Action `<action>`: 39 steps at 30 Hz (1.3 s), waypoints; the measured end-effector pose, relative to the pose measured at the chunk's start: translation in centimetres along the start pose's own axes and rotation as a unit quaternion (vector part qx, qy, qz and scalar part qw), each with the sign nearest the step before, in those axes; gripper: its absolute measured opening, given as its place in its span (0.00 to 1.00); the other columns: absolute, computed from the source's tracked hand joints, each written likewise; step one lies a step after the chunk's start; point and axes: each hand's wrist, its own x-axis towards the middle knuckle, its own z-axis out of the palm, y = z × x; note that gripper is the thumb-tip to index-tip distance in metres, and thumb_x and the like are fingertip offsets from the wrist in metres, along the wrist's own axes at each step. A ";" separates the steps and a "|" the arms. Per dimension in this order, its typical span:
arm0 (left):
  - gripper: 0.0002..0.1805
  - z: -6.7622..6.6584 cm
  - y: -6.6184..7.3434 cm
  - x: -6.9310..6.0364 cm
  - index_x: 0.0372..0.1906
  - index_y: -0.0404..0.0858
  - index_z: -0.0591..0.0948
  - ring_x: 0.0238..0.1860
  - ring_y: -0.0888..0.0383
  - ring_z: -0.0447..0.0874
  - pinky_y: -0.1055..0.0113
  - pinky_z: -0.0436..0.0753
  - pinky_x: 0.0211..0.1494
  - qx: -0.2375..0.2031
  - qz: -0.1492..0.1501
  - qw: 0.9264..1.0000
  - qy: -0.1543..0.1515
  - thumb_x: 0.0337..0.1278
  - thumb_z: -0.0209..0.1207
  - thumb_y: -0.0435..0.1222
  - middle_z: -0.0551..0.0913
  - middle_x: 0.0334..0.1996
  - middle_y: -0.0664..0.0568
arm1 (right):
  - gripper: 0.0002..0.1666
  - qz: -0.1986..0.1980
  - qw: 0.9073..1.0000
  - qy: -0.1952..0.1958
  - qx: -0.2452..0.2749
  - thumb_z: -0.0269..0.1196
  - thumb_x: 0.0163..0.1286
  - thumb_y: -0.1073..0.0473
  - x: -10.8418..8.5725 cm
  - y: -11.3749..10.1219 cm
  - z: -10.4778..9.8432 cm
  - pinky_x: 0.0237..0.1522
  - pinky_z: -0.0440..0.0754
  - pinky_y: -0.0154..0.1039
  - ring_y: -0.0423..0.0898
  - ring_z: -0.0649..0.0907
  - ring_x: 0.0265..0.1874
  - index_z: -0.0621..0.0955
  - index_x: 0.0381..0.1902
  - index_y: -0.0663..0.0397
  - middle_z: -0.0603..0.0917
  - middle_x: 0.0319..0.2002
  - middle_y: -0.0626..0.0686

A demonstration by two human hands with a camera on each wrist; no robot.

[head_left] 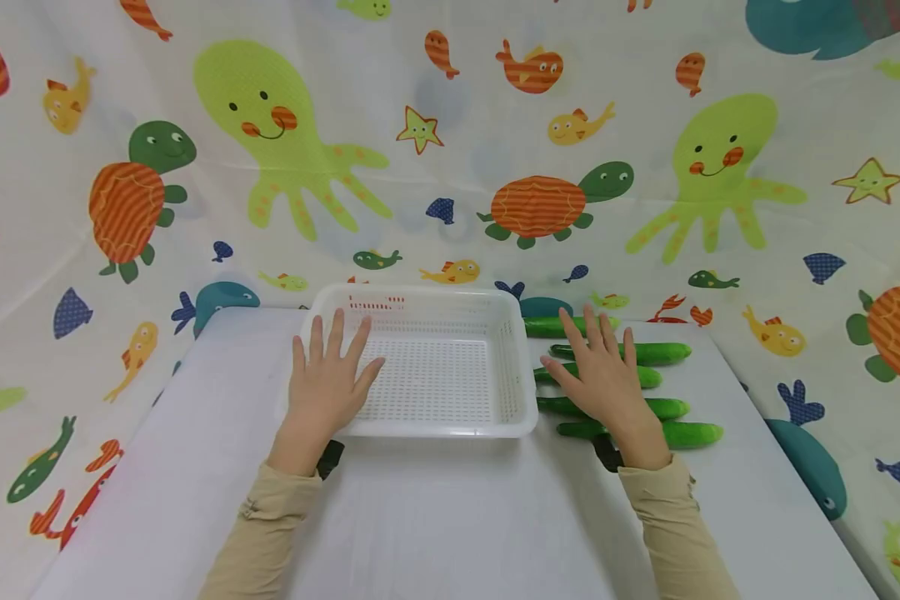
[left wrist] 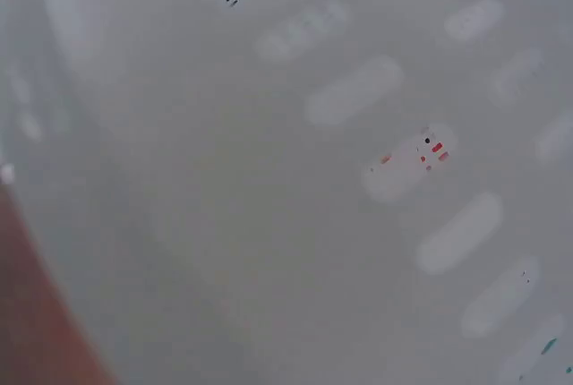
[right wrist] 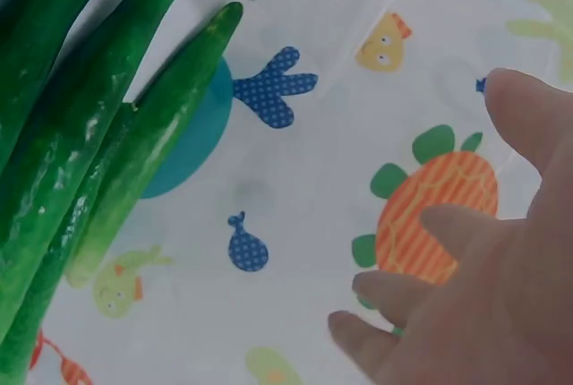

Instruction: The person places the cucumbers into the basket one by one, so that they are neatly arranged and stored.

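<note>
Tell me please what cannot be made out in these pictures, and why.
Head: middles of some cucumbers, hidden by the right hand.
Head: left part of the basket, hidden by the left hand.
Left wrist: the basket's full shape; blurred, cut off by edges.
Right wrist: ends of some cucumbers, cut off by the left edge.

Basket beside cucumbers on a table
The cucumbers lie one behind another to the basket's right; left hand over the basket's left end, right hand over the cucumbers, cloth hanging behind them all
</note>
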 end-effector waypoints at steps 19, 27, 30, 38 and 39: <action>0.34 -1.6 -5.8 -3.2 0.76 0.36 0.61 0.76 0.34 0.48 0.33 0.52 0.70 -0.172 0.068 0.983 0.012 0.74 0.52 0.47 0.54 0.76 0.34 | 0.34 -0.055 0.954 0.153 0.251 0.59 0.75 0.59 -3.9 8.5 -1.9 0.63 0.57 0.72 0.64 0.63 0.70 0.64 0.76 0.46 0.67 0.71 0.61; 0.36 -0.6 -7.6 -3.9 0.78 0.39 0.58 0.77 0.36 0.42 0.30 0.55 0.67 -0.220 0.070 0.973 -0.011 0.72 0.54 0.46 0.50 0.78 0.37 | 0.25 0.025 0.945 0.133 0.299 0.55 0.78 0.56 -6.7 13.5 -0.3 0.70 0.64 0.48 0.39 0.70 0.66 0.72 0.69 0.58 0.75 0.64 0.57; 0.38 0.2 -8.1 -3.9 0.78 0.39 0.57 0.78 0.39 0.38 0.29 0.53 0.68 -0.230 0.069 0.970 -0.024 0.71 0.55 0.47 0.47 0.78 0.39 | 0.21 0.043 0.928 0.118 0.351 0.53 0.79 0.57 -7.7 15.8 0.6 0.58 0.70 0.25 0.31 0.76 0.55 0.76 0.61 0.65 0.82 0.55 0.47; 0.55 1.4 -8.3 -4.0 0.79 0.36 0.49 0.79 0.45 0.29 0.31 0.51 0.70 -0.197 0.063 0.977 -0.045 0.59 0.63 0.58 0.39 0.80 0.43 | 0.20 0.087 0.890 0.067 0.442 0.54 0.79 0.57 -10.5 19.8 2.1 0.49 0.70 0.20 0.29 0.79 0.49 0.78 0.59 0.67 0.85 0.46 0.37; 0.59 1.4 -8.3 -4.1 0.79 0.35 0.48 0.79 0.45 0.29 0.31 0.52 0.70 -0.190 0.062 0.979 -0.042 0.55 0.65 0.60 0.38 0.80 0.43 | 0.21 0.096 0.886 0.059 0.450 0.54 0.79 0.56 -10.6 20.0 2.2 0.56 0.68 0.23 0.29 0.78 0.50 0.78 0.59 0.66 0.85 0.47 0.36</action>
